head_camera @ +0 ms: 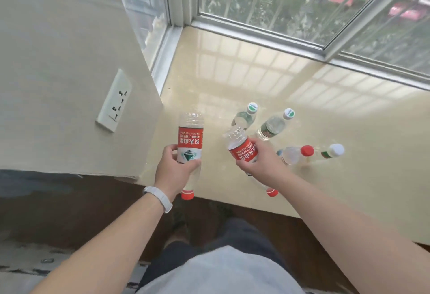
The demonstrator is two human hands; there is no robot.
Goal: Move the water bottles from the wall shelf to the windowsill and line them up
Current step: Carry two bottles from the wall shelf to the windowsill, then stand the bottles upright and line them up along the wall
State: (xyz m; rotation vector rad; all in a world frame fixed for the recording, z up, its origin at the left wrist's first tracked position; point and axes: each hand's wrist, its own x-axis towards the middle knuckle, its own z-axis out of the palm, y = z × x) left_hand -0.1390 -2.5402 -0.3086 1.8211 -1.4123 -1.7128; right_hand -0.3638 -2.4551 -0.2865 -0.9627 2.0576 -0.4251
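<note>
My left hand (173, 168) grips a red-labelled water bottle (190, 140), held with its base pointing away and its red cap toward me, over the near left part of the windowsill (325, 112). My right hand (259, 158) holds a second red-labelled bottle (240, 146) the same way round, tilted left. Several more bottles stand upright on the sill: two with white-and-green caps (246, 116) (274, 126), one with a red cap (295, 154) and one with a white cap (330, 152), just right of my right hand.
A cream wall with a white power socket (115, 101) runs along the left of the sill. The window frame (267, 35) and glass border the sill's far side. Dark floor lies below its near edge.
</note>
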